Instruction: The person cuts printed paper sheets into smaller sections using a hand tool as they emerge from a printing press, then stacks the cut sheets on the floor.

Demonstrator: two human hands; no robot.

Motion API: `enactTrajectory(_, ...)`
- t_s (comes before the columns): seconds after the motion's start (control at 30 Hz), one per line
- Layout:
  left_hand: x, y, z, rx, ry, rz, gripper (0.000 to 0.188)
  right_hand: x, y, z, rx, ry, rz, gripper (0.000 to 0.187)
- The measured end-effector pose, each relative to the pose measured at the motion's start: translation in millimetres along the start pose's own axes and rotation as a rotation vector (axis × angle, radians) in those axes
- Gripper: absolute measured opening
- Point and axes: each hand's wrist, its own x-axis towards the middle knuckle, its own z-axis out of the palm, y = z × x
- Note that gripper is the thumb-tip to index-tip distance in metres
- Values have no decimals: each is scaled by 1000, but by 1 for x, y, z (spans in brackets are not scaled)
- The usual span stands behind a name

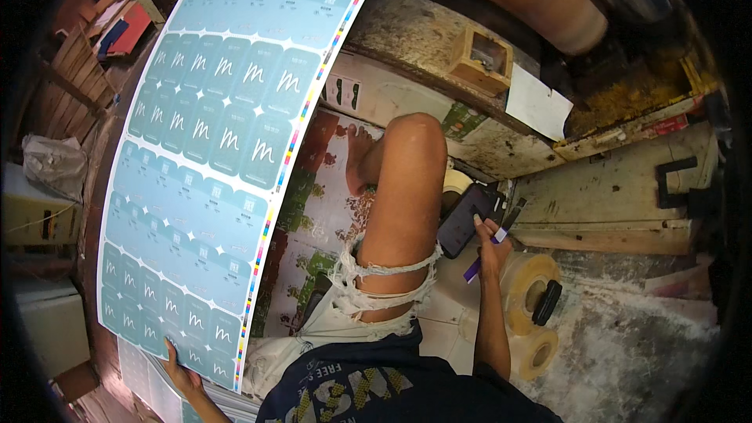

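A large pale blue printed sheet [188,188] with rows of rounded label shapes and a colour strip along its right edge stretches up the left side. My left hand [182,374] grips its near edge, thumb on top and the other fingers hidden beneath. At the right, my right hand [492,247] is closed round a slim purple-and-black tool [472,270]; its exact kind does not show. A finger or thumb of that hand touches the dark screen of a phone [466,219]. The phone rests tilted beside a tape roll [456,182].
More sheets [145,380] lie under the printed one. Several tape rolls [529,286] sit on the floor at the right, a black object [547,303] against one. A small wooden box [482,60] and white paper [539,103] rest on the ledge ahead. My bare knee [415,141] rises between sheet and phone.
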Motion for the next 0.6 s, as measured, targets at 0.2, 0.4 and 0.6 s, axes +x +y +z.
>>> enactTrajectory(0.2,-10,-2,-5,41,72,23,61,7,-17,32,-35,55,-57,74)
enactTrajectory(0.4,-11,-7,-24,-1,46,-21,61,53,-49,15,-30,166,27,66)
enactTrajectory(0.6,-27,-17,-66,-18,117,-51,61,82,-156,-7,195,111,-93,42)
